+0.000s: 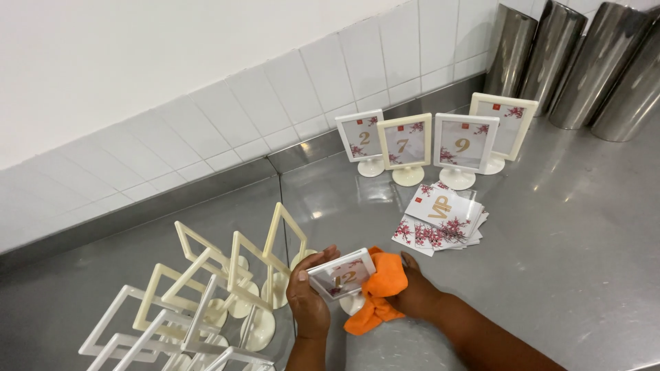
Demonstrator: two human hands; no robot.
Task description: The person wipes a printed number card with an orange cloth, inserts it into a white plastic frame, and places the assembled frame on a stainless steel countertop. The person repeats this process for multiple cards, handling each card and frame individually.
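My left hand (307, 300) holds a small white table-sign frame (342, 273) with a blossom card in it, tilted flat above the steel counter. My right hand (414, 292) presses an orange cloth (379, 288) against the frame's right side. The frame's round foot (353, 303) shows just below it. Both wrists come in from the bottom edge.
Several empty cream and white frames (227, 288) on round feet crowd the left. Several finished sign frames (432, 143) stand in a row by the tiled wall. A stack of blossom cards (441, 220) lies behind my hands. Steel cylinders (577, 62) stand at the back right.
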